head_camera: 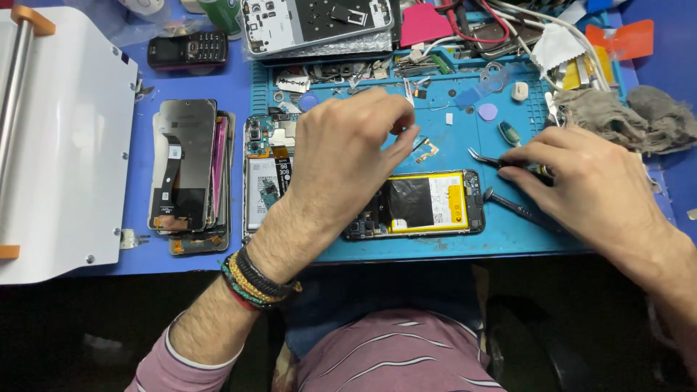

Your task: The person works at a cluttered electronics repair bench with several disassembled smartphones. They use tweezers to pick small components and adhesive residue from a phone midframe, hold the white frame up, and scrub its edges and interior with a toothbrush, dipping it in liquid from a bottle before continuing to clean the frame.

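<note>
I see a yellow-and-white label on the opened phone's battery, a white label on the second phone's battery left of it, and dark detached screens stacked further left

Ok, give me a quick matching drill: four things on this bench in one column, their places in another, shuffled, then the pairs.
Things:
1. tweezers
2. opened phone
3. keypad phone
4. grey rag

Places:
A. far right, beyond the right hand
B. on the blue mat, under the left hand
C. pinched in the right hand
D. top left, beside the white machine

Pairs: 1-C, 2-B, 3-D, 4-A
</note>
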